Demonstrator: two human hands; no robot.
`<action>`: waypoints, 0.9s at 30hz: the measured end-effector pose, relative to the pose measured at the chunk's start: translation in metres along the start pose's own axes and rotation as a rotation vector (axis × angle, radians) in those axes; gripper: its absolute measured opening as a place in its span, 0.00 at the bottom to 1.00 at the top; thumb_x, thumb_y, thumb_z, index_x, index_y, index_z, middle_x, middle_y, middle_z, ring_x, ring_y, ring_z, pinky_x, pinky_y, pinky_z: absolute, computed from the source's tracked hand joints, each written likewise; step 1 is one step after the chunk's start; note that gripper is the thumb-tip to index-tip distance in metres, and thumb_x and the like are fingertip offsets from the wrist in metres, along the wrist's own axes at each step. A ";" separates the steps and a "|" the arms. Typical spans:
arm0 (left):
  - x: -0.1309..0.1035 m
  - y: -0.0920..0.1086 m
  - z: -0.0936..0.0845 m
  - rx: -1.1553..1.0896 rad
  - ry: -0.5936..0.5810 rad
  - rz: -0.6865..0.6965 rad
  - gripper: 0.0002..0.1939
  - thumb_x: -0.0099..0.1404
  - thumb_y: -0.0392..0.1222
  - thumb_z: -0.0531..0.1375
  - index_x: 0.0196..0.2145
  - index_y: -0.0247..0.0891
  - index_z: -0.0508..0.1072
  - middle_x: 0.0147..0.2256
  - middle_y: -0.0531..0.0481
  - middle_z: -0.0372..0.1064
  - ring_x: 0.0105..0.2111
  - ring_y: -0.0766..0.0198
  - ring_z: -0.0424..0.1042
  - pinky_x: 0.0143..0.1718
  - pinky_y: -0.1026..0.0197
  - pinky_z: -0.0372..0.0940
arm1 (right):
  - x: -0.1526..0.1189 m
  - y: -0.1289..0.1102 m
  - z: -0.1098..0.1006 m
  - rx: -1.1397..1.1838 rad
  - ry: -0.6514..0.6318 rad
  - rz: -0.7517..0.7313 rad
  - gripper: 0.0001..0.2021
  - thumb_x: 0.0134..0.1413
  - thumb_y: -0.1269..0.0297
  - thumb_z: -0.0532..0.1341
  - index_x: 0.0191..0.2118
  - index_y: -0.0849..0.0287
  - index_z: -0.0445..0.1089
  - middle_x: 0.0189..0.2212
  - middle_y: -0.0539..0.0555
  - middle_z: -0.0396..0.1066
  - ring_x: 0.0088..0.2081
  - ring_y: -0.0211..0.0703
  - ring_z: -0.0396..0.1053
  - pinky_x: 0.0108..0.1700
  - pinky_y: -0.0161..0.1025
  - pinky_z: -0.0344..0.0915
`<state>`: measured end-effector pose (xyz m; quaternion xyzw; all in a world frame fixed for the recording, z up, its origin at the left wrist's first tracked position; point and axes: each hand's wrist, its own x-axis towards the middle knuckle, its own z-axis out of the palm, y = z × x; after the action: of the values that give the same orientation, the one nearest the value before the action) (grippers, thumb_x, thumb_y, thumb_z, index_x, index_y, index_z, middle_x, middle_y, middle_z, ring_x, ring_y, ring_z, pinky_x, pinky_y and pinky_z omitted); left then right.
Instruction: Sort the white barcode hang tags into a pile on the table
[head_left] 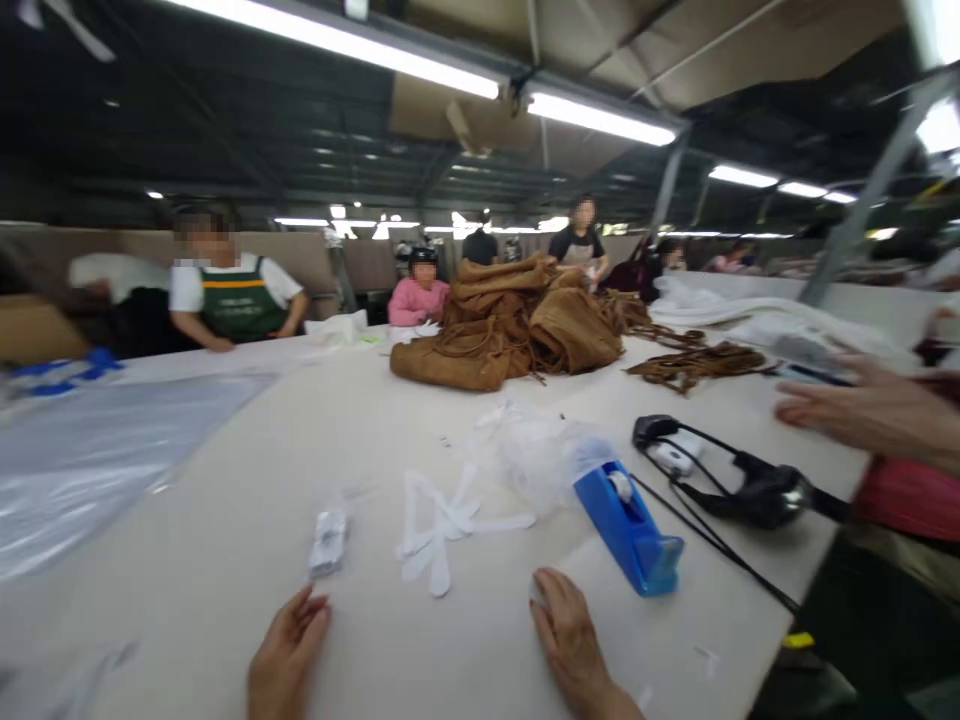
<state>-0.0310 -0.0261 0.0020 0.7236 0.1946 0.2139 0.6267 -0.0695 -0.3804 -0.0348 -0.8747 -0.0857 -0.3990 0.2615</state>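
1. Two bare hands rest low over a pale table (225,520), well apart from each other, with a bare stretch of tabletop between them.
2. The left hand (289,655) is loosely bent, with nothing visible in its grasp. Just beyond its fingertips lies a small shiny packet (328,540), which looks loose on the table; whether a finger touches it is too blurred to tell.
3. The right hand (571,640) lies palm down, fingers curved. Something small and pale shows by its index finger (I cannot tell whether it is being held).
4. Beyond the gap between the hands, white strips (438,570) lie in a loose, crossing heap, touched by neither hand.
5. Beyond the right hand and farther right sits a blue tape dispenser (637,545), its far end against crumpled clear plastic (525,450).
6. Farther out, ahead of both hands, brown cloth bags (480,350) are piled up. Well to the right of the right hand, another person's hand (855,405) reaches over the table.
7. The step in hand seems to be small handwork around the packet and strips, between grips. Lifting the packet would call for a short forward reach and a light pinch by the left hand.
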 end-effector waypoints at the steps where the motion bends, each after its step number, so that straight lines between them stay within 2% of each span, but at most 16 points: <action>1: 0.001 -0.002 0.000 0.016 0.025 0.012 0.35 0.38 0.59 0.60 0.43 0.38 0.67 0.36 0.47 0.72 0.38 0.55 0.72 0.45 0.53 0.67 | -0.009 -0.001 0.000 -0.016 -0.073 -0.057 0.11 0.60 0.66 0.51 0.48 0.57 0.63 0.46 0.54 0.65 0.49 0.45 0.62 0.51 0.47 0.62; 4: 0.008 -0.003 0.006 0.147 0.196 0.032 0.38 0.46 0.59 0.55 0.50 0.31 0.62 0.39 0.41 0.69 0.38 0.56 0.70 0.45 0.53 0.67 | -0.014 0.001 0.000 -0.005 -0.166 -0.100 0.10 0.62 0.62 0.51 0.46 0.55 0.63 0.45 0.53 0.65 0.49 0.45 0.61 0.51 0.48 0.60; 7: 0.014 0.009 0.021 0.333 0.325 0.054 0.37 0.49 0.52 0.57 0.53 0.27 0.59 0.47 0.35 0.63 0.45 0.53 0.66 0.51 0.51 0.62 | -0.008 0.002 0.002 -0.004 -0.167 -0.104 0.12 0.64 0.58 0.48 0.47 0.56 0.62 0.45 0.54 0.64 0.49 0.45 0.60 0.50 0.48 0.59; 9: 0.018 0.021 0.033 0.440 0.355 0.048 0.37 0.51 0.50 0.60 0.55 0.29 0.57 0.52 0.33 0.60 0.52 0.47 0.59 0.55 0.45 0.55 | -0.006 0.002 0.001 -0.024 -0.153 -0.139 0.13 0.64 0.57 0.47 0.47 0.57 0.62 0.45 0.54 0.64 0.49 0.44 0.60 0.50 0.46 0.59; 12: 0.025 0.036 0.048 0.529 0.359 -0.005 0.42 0.50 0.50 0.64 0.57 0.30 0.54 0.54 0.28 0.56 0.57 0.37 0.51 0.55 0.34 0.48 | -0.004 0.001 0.001 -0.068 -0.107 -0.197 0.13 0.65 0.58 0.46 0.45 0.58 0.63 0.43 0.55 0.65 0.47 0.44 0.61 0.48 0.44 0.59; 15: 0.033 0.043 0.056 0.523 0.306 -0.029 0.41 0.51 0.45 0.64 0.58 0.27 0.53 0.54 0.25 0.56 0.57 0.36 0.50 0.55 0.33 0.45 | 0.000 0.000 0.000 -0.096 -0.074 -0.227 0.13 0.65 0.59 0.47 0.44 0.59 0.63 0.41 0.55 0.66 0.45 0.44 0.62 0.46 0.43 0.59; 18: 0.041 0.045 0.052 0.438 0.225 -0.046 0.34 0.54 0.39 0.61 0.56 0.31 0.56 0.55 0.30 0.57 0.59 0.41 0.49 0.58 0.37 0.42 | 0.003 -0.002 -0.001 -0.098 -0.071 -0.230 0.12 0.64 0.60 0.47 0.43 0.59 0.63 0.40 0.55 0.66 0.44 0.44 0.63 0.45 0.42 0.59; 21: 0.042 0.051 0.040 0.256 0.216 -0.183 0.31 0.54 0.40 0.63 0.54 0.31 0.59 0.53 0.34 0.59 0.57 0.45 0.54 0.58 0.41 0.47 | 0.001 -0.002 -0.002 -0.076 -0.095 -0.202 0.11 0.64 0.60 0.48 0.43 0.58 0.63 0.41 0.54 0.66 0.45 0.44 0.62 0.46 0.43 0.58; 24: 0.025 0.064 0.028 -0.060 0.178 -0.349 0.21 0.57 0.43 0.62 0.45 0.29 0.65 0.44 0.39 0.66 0.43 0.56 0.68 0.45 0.52 0.64 | -0.003 0.001 -0.001 -0.039 -0.150 -0.153 0.10 0.63 0.60 0.49 0.43 0.57 0.63 0.42 0.54 0.65 0.46 0.45 0.61 0.48 0.44 0.56; 25: 0.014 0.069 0.024 -0.182 0.142 -0.386 0.16 0.58 0.41 0.61 0.41 0.29 0.67 0.41 0.41 0.68 0.37 0.61 0.69 0.39 0.58 0.66 | -0.003 0.002 -0.001 -0.027 -0.162 -0.137 0.10 0.63 0.60 0.49 0.43 0.57 0.63 0.42 0.54 0.65 0.46 0.45 0.61 0.48 0.44 0.56; 27: -0.016 0.079 0.020 -0.410 0.054 -0.436 0.08 0.58 0.35 0.59 0.36 0.29 0.69 0.34 0.45 0.69 0.28 0.68 0.68 0.28 0.66 0.64 | -0.003 0.004 -0.001 -0.011 -0.175 -0.113 0.11 0.63 0.59 0.48 0.43 0.57 0.63 0.41 0.54 0.65 0.46 0.46 0.61 0.48 0.45 0.56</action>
<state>-0.0322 -0.0624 0.0764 0.5172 0.3147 0.1284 0.7855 -0.0709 -0.3841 -0.0380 -0.9014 -0.1553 -0.3356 0.2251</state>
